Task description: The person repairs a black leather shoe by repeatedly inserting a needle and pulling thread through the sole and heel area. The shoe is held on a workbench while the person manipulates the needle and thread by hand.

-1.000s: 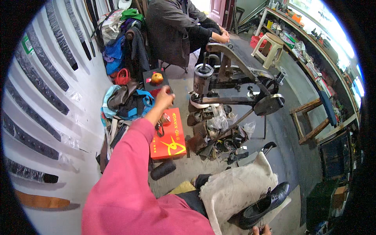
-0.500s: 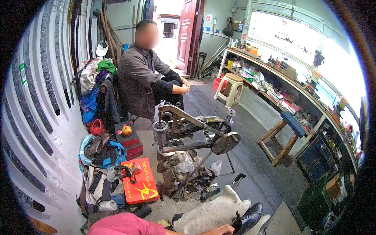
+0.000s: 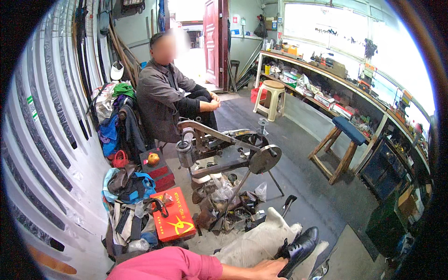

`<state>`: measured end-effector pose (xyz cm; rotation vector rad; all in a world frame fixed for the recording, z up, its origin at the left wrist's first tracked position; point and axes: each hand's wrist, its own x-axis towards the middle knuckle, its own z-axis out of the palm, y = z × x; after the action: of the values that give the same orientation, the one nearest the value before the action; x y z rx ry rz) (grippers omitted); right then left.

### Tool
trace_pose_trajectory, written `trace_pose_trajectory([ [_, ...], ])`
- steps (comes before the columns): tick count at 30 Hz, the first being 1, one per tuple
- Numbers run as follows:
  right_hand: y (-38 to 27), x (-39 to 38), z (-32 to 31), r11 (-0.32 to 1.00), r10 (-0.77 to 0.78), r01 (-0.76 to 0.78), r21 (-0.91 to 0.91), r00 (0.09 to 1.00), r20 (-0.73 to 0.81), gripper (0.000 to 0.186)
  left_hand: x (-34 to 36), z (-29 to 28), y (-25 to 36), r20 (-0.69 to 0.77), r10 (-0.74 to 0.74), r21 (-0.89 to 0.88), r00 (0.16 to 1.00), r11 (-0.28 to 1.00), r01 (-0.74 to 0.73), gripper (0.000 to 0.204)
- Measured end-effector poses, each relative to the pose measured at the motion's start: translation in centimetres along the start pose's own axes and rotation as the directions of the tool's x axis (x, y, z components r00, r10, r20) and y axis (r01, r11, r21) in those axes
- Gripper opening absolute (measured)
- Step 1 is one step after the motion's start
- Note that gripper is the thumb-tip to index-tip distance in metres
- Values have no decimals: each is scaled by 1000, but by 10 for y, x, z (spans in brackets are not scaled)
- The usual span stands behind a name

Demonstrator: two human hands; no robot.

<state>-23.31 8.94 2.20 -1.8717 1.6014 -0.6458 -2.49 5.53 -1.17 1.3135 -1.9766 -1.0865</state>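
Note:
A black leather lace-up shoe (image 3: 303,247) lies at the bottom, its toe toward the upper right. From the lower left comes my left arm in a pink sleeve. My left hand (image 3: 270,268) is closed at the near side of the shoe, its fingertips partly hidden by the frame's lower edge. Under and beside the shoe spreads a stained off-white cloth (image 3: 247,245). My right hand is out of sight.
A hand-cranked sewing machine (image 3: 228,147) stands ahead, with scraps and plastic bags beneath it. At left are a red box (image 3: 173,214) and piled bags. A seated person (image 3: 163,88) faces right. Stools (image 3: 271,98) and a cluttered workbench (image 3: 322,84) line the right.
The view has shifted slightly, so more of my left forearm and hand shows. The shoe appears a little higher and farther right, with my hand still against it.

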Motion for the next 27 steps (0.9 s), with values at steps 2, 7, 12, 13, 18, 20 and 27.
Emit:
trace_pose_trajectory([
  [2, 1, -1, -1, 999, -20, 19, -37, 1000, -17, 40, 5, 3, 2, 101, -69, 31, 992, 997, 66, 63],
  [7, -1, -1, -7, 999, 41, -40, -14, 998, 50, 33, 7, 8, 3, 50, -107, -32, 993, 994, 109, 66],
  [12, 29, -17, -17, 978, 73, -73, 197, 997, 9, 30, 9, 16, 1, 118, -225, 105, 967, 971, 213, 56],
  [13, 40, -22, -19, 979, 88, -95, 182, 995, 46, 37, 10, 16, 0, 106, -216, 103, 971, 973, 205, 60],
  [18, 77, -60, -26, 845, 211, -217, 489, 975, 68, 48, 16, 12, -2, 159, -254, 56, 954, 967, 248, 66],
  [20, 68, -63, -19, 646, 215, -196, 738, 974, 70, 46, 17, 11, -4, 187, -301, 0, 935, 952, 306, 67],
  [27, -9, -14, 38, -207, -87, -259, 943, 965, 246, 43, 19, 19, -21, 167, -240, -19, 956, 969, 247, 73],
])
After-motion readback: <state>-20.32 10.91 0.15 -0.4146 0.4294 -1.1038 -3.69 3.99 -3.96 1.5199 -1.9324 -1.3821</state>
